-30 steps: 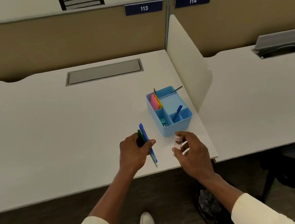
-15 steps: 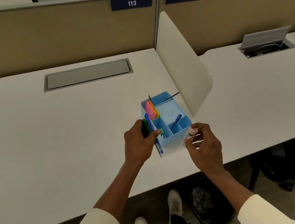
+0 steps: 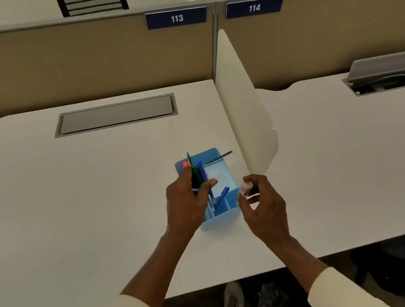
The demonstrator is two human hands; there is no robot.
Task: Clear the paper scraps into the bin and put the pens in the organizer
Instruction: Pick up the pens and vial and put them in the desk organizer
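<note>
A light blue organizer [image 3: 223, 179] stands on the white desk [image 3: 72, 215] near the side divider. My left hand [image 3: 187, 204] is over its left compartments, closed on a blue pen [image 3: 201, 171] and a green pen [image 3: 196, 177] held upright. Another blue pen [image 3: 223, 195] leans in a front compartment, and a dark pen [image 3: 219, 156] sticks out at the back. Pink and orange items [image 3: 185, 164] stand at the organizer's left. My right hand [image 3: 265, 204] hovers just right of the organizer, pinching a small pale crumpled scrap [image 3: 246, 189].
A white side divider [image 3: 246, 119] rises right of the organizer. A closed grey cable hatch [image 3: 116, 114] sits in the desk's back. The neighbouring desk has an open cable box [image 3: 389, 76]. A dark bin bag [image 3: 273, 302] lies on the floor under the desk edge, beside my shoe [image 3: 232, 306].
My left hand has carried the two pens forward from the desk's front to over the organizer. My right hand with the scrap moved up alongside it.
</note>
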